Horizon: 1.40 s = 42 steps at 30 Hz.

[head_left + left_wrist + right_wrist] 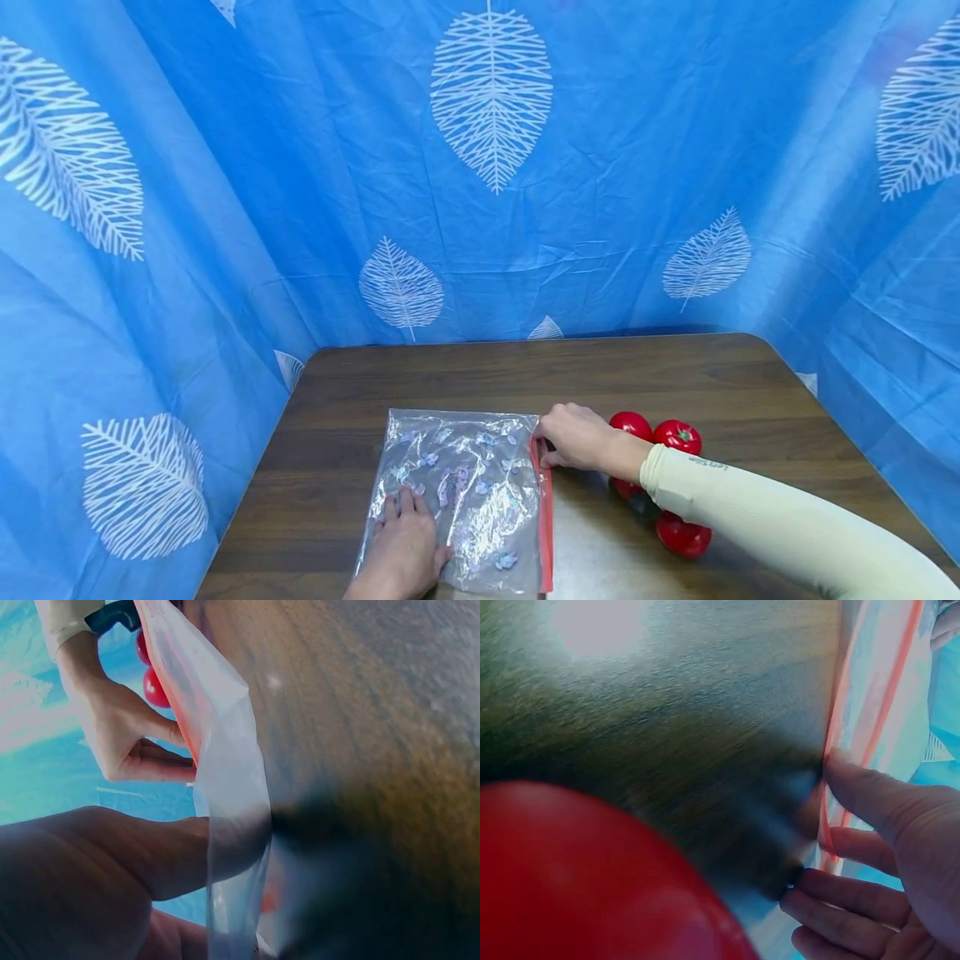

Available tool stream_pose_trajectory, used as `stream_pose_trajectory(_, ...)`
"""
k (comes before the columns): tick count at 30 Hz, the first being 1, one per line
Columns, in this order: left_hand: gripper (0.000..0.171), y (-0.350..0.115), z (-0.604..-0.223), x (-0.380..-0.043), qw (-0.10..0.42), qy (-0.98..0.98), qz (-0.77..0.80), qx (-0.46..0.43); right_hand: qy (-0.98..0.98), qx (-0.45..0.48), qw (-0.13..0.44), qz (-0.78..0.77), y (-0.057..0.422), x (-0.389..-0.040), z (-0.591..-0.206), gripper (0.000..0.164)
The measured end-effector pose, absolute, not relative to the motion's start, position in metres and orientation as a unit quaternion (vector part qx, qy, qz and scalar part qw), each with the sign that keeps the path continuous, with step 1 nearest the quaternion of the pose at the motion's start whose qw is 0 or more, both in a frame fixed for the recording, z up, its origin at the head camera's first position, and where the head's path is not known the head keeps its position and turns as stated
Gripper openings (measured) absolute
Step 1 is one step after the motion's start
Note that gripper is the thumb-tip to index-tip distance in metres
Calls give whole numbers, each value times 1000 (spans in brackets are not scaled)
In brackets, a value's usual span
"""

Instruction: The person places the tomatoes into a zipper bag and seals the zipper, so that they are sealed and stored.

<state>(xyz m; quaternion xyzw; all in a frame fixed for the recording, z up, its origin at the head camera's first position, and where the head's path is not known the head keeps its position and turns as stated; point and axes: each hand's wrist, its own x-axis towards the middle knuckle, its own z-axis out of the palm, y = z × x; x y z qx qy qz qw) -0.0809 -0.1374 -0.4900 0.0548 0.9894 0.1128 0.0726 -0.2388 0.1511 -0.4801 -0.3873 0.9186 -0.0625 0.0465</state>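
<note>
A clear plastic zip bag printed with small pastel figures lies flat on the table, its red zip edge facing right. My left hand rests on the bag's lower left part with the fingers extended. In the left wrist view, the thumb of that hand meets the clear film. My right hand pinches the upper end of the red edge. In the right wrist view, thumb and forefinger lie on either side of the red strip. Red tomatoes sit beside the right wrist, partly hidden by the forearm.
The tomatoes form a group of several on the right side of the brown wooden table. One tomato fills the lower left of the right wrist view. A blue curtain with white leaf prints hangs behind and beside the table.
</note>
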Motion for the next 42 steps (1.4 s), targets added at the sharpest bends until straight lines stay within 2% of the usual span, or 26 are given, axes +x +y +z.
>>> stream_pose_trajectory(8,96,-137,-490,-81,68,991,105,49,924,-372,69,-58,149,-234,-478,46)
stream_pose_trajectory(15,98,-136,-491,-81,79,989,116,49,930,-353,90,-50,148,-233,-476,42)
stream_pose_trajectory(23,99,-137,-489,-81,87,987,127,39,926,-369,77,-29,147,-231,-477,54)
stream_pose_trajectory(33,103,-142,-492,-82,41,988,135,56,926,-369,76,-31,148,-229,-477,60)
stream_pose_trajectory(42,103,-142,-488,-82,34,991,111,63,924,-377,64,-30,145,-227,-477,52)
